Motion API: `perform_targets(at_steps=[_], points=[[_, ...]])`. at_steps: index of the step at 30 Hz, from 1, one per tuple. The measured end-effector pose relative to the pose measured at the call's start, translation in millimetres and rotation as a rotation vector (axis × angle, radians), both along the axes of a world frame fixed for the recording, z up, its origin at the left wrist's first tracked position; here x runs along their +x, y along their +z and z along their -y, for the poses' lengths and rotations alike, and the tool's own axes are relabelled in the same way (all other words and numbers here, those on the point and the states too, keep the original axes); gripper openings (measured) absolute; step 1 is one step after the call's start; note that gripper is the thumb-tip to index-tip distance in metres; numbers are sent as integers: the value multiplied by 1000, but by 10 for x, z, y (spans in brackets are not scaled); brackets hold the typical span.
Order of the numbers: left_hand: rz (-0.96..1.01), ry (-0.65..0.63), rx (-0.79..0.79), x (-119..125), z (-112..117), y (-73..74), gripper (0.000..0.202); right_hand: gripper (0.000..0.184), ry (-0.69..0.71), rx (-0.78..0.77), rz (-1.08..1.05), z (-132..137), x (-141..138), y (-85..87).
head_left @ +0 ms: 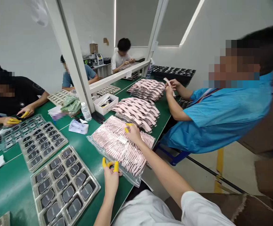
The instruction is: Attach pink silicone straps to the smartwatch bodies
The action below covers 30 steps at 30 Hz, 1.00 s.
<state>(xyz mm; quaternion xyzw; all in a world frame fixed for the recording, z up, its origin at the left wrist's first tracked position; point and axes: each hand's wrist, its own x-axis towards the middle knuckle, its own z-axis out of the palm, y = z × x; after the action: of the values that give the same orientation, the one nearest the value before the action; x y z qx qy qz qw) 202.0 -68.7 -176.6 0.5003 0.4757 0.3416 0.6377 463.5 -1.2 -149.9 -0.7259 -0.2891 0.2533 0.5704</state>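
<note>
A clear plastic bag [121,147] packed with rows of pink strips lies at the green table's edge, with a small white label [122,139] on top. My right hand [133,134] is over the far part of this bag, its yellow-capped fingertips a little apart and near the label. Beside the bag's near left edge is my left hand [111,175], with yellow finger covers and fingers spread; I see nothing held in it. Beyond the bag, pink strips are heaped in a nearer stack [136,111] and a farther stack [147,88].
Left of my hands lie a tray [96,185] of dark square pieces and a second tray [64,139]. A bottle [86,112], white box [106,103] and folded cloth [78,127] stand farther back. At right a co-worker in a blue shirt [226,116] holds a pale strip [168,84].
</note>
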Motion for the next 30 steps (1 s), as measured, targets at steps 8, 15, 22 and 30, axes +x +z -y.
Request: perform_targets(at_steps=[8,15,22,30], points=[[-65,-132,-86,113,-260,48,42,53,80,-343,627,29,-78,-23],[-12,-82,29,26,-273,113,36,56,90,-445,737,-5,25,35],[7,-55,47,-153,-297,73,39,53,91,-490,720,3,107,28],[67,7,21,-139,-274,-28,50,64,122,-506,718,20,23,-60]])
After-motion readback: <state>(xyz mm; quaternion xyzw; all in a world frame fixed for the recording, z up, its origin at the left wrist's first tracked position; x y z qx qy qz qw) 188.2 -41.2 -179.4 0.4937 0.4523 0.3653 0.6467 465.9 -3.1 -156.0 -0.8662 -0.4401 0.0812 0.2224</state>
